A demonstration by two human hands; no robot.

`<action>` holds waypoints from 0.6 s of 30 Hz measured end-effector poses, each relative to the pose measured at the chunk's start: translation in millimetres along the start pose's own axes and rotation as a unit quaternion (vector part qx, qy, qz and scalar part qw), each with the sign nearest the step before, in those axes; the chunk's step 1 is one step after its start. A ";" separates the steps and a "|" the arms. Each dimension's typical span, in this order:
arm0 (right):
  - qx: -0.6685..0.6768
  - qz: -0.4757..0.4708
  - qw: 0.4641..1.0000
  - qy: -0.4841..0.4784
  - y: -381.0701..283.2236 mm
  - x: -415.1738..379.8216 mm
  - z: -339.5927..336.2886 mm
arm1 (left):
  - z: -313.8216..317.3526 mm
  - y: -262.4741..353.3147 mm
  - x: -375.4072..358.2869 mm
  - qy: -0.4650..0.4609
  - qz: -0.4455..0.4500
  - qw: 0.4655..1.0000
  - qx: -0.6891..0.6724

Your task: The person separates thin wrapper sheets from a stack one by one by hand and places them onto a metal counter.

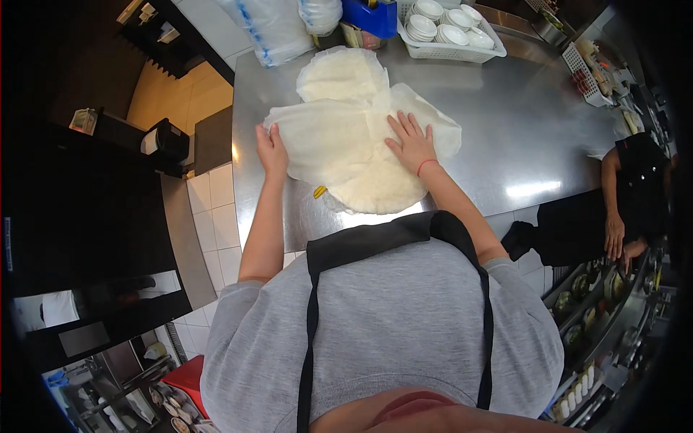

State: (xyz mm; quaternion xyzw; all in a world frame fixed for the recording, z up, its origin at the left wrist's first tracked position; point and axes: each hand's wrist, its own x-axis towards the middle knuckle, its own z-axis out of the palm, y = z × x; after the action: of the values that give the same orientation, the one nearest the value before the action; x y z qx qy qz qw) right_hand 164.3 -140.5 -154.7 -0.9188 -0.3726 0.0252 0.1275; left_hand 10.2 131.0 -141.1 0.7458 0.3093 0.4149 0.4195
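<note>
Several thin, pale flatbread sheets (325, 141) lie overlapping on the steel table, spread out like petals. My left hand (272, 150) is at the left edge of one sheet, its thumb and fingers closed on that edge. On the right side of the pile, my right hand (415, 146) rests flat with its fingers spread. A red string is around the right wrist. Near the front edge of the sheets lies a small yellow object (320, 192), too small to name, beside what looks like clear plastic.
The steel table (505, 137) extends to the right. At its back stand plastic-wrapped packs (263, 29), a blue container (369, 18) and a white basket (451, 50) of small white dishes. A co-worker in black (639, 173) stands at the right by food containers (581, 289).
</note>
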 end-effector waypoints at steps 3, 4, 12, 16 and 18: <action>0.000 0.000 1.000 -0.002 1.0 -0.5 -1.0 | -17.4 6.8 24.2 -0.047 0.015 0.995 0.091; 0.000 -0.001 1.000 -0.002 1.3 -0.7 -1.5 | -21.5 8.1 30.5 -0.072 0.020 0.988 0.135; 0.005 0.014 0.999 -0.049 -8.8 4.6 -19.1 | -40.1 19.4 36.0 -0.317 -0.194 0.926 0.068; 0.022 -0.066 0.998 0.002 -34.4 20.4 -24.7 | -36.9 -3.8 25.1 -0.338 -0.231 0.913 -0.004; 0.011 -0.103 0.995 -0.005 -37.2 23.4 -13.2 | -30.2 -7.6 19.1 -0.280 -0.219 0.933 -0.051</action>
State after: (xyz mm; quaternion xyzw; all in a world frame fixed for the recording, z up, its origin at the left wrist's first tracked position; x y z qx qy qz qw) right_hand 157.8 -101.6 -131.4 -0.8740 -0.4656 0.0211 0.1378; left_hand -8.3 161.0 -131.7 0.7232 0.3133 0.1023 0.6069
